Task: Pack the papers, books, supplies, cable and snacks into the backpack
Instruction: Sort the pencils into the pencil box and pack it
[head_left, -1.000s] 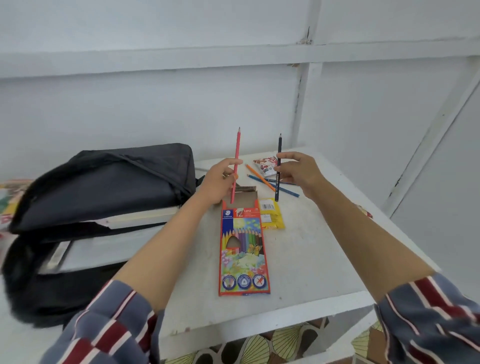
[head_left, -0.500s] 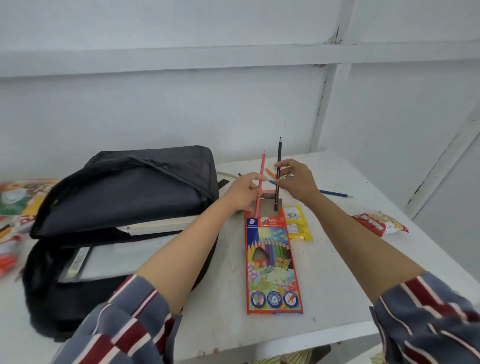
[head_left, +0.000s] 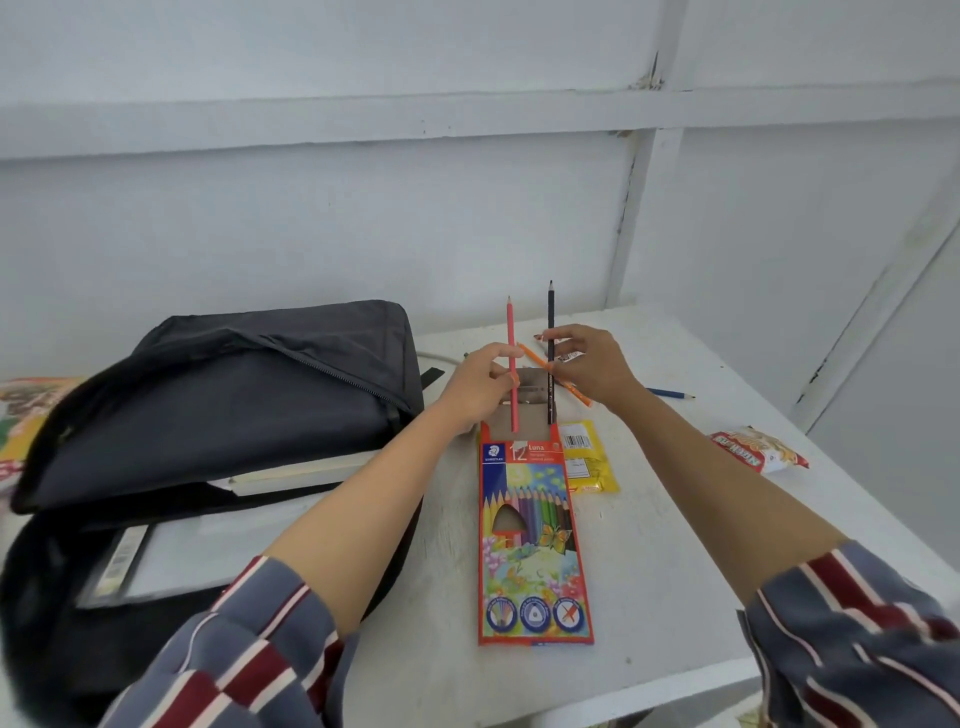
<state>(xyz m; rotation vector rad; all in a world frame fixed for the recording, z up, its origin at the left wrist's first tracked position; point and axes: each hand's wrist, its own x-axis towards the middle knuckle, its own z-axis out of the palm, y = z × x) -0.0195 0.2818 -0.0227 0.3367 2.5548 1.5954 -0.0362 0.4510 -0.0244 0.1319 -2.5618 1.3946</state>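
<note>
Left hand (head_left: 480, 387) pinches a pink pencil (head_left: 511, 332), right hand (head_left: 592, 371) pinches a black pencil (head_left: 550, 312). Both pencils stand upright, tips up, side by side, with their bottom ends right at the open flap of the pencil box (head_left: 532, 545). Can't tell from here if the ends are actually inside the box or just resting against the cardboard. The box lies flat on the bench (head_left: 675, 571) with its mouth pointing away from me. A yellow packet (head_left: 589, 462) sits tucked just beside its top right corner. An orange pencil (head_left: 581, 396) lies on the bench under my right hand, and a blue pencil (head_left: 670, 393) lies a bit further right, apart from the rest. A red snack pack (head_left: 758, 449) is out near the right edge. The backpack (head_left: 234, 395) lies open on the left, touching my left forearm, with a book (head_left: 291, 470) and some papers (head_left: 208, 545) showing inside it. A bit of white cable (head_left: 441, 358) pokes out behind the bag, and more snack packs (head_left: 26, 410) sit at the far left edge, kinda blurry.
</note>
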